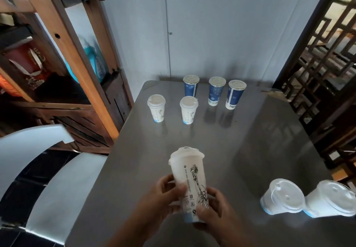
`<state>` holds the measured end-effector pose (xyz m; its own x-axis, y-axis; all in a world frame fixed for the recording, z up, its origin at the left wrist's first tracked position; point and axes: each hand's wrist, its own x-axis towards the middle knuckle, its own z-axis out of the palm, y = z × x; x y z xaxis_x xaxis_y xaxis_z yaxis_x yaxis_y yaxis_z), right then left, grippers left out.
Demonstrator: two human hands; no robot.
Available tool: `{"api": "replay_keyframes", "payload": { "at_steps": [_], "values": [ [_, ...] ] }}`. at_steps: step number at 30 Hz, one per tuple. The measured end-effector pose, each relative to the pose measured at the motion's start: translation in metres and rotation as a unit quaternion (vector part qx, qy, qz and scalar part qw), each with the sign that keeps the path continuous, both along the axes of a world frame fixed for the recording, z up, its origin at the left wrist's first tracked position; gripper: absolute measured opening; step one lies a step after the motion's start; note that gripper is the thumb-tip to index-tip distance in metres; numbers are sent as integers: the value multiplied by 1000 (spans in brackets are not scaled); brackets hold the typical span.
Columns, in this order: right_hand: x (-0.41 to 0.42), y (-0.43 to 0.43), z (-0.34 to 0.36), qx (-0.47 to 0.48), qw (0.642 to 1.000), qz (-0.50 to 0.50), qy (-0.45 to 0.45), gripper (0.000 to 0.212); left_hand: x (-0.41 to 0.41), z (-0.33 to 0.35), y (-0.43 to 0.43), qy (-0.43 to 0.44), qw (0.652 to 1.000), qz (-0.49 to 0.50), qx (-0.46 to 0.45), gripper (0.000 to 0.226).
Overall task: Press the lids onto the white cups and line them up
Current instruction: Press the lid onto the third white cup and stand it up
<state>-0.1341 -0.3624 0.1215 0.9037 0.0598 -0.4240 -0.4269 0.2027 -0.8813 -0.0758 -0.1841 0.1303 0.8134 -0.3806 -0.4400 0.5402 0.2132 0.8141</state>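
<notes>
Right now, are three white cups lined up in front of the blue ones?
No: only the left white cup and right white cup stand there; the held cup is in the left hand and right hand.

dim, bluish indoor light | daylight behind lattice screen | soft sheen, faint reflections on table | white cup slightly soft | edges bent, shelf dark

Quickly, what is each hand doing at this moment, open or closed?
Left hand: closed around the lower part of the white cup.
Right hand: closed around the bottom of the same cup.
</notes>
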Motion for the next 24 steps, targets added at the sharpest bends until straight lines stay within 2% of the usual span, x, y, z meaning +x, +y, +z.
{"api": "replay_keyframes", "payload": {
  "at_steps": [5,10,12,16,22,24],
  "values": [
    [21,-51,3,-62,997,36,-13,58,17,2,-37,-23,999,-23,31,69],
    [72,-99,16,-154,981,106,-54,60,59,-2,-66,-43,995,-65,64,75],
    [96,-111,9,-160,979,118,-49,56,80,-9,-77,-48,993,-79,79,74],
    [148,-131,-14,-208,968,137,-32,44,130,-29,-94,-89,977,-131,141,62],
    [247,-157,-48,-285,948,141,-27,56,228,-74,-128,-189,945,-164,211,31],
    [278,-166,-64,-309,941,136,-32,62,257,-92,-140,-213,936,-156,233,27]
  ]
}}
